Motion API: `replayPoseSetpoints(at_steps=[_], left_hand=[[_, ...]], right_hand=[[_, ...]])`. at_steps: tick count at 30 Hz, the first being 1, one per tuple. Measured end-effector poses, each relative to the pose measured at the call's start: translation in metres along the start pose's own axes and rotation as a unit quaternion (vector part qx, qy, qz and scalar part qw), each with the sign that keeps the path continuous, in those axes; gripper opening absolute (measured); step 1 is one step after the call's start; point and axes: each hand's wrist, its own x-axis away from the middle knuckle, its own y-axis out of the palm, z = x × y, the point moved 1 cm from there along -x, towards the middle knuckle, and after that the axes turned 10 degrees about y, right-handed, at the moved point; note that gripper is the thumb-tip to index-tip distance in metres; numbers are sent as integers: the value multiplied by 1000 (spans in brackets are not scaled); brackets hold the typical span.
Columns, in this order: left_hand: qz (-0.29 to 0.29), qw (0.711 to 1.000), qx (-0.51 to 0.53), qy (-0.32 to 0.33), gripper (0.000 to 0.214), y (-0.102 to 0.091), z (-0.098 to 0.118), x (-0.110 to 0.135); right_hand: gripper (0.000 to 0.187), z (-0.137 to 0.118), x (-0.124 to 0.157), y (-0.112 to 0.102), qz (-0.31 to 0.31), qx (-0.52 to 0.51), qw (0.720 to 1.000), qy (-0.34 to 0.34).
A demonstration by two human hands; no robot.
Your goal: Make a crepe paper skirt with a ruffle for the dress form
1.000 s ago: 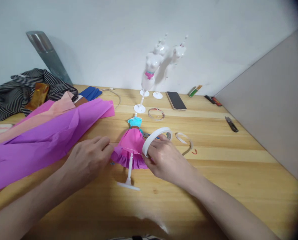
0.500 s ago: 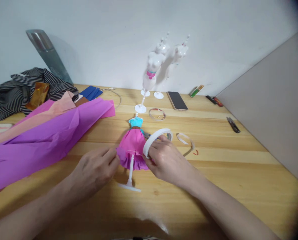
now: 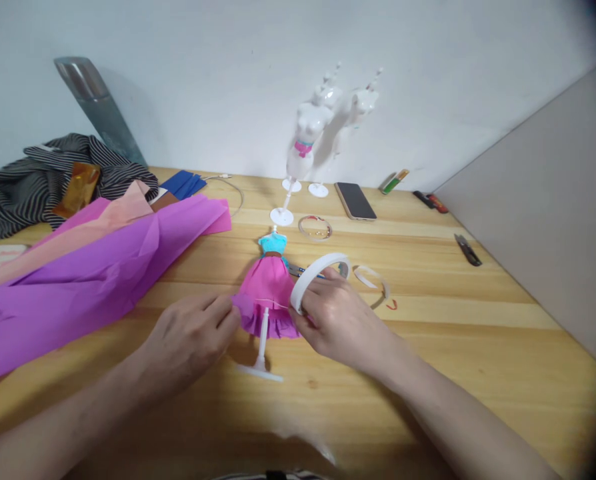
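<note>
A small dress form lies on the table, its white stand toward me. It wears a turquoise top, a brown waistband and a pink skirt with a purple ruffled hem. My left hand is closed, pinching a small purple piece of crepe paper left of the stand. My right hand is closed on a white roll of tape, fingers partly through the ring. A thin white tape strip runs between the hands across the skirt. Scissors lie partly hidden behind the roll.
Purple crepe paper and striped cloth cover the left side. White dress forms stand at the wall near a phone. A wire ring, a curled strip and a cutter lie rightward.
My right hand and the tape roll have shifted slightly right, and the strip between my hands looks a little longer. My left hand stays about where it was.
</note>
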Motion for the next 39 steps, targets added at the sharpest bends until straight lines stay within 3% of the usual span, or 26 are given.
replayPoseSetpoints(at_steps=[5, 10, 29, 34, 39], left_hand=[[37, 999, -5, -12, 20, -2, -2, 2], [28, 999, -4, -30, 20, 1, -1, 5], [56, 998, -6, -40, 19, 1, -1, 3], [65, 997, -3, -37, 21, 1, -2, 2], [65, 997, -6, -35, 18, -1, -2, 1]], right_hand=[[23, 1, 1, -7, 38, -7, 999, -4], [21, 1, 3, -6, 68, -13, 998, 5], [17, 1, -1, 6, -6, 12, 1000, 11], [15, 1, -1, 7, 4, 7, 1000, 9], [21, 3, 0, 3, 54, 5, 998, 26]])
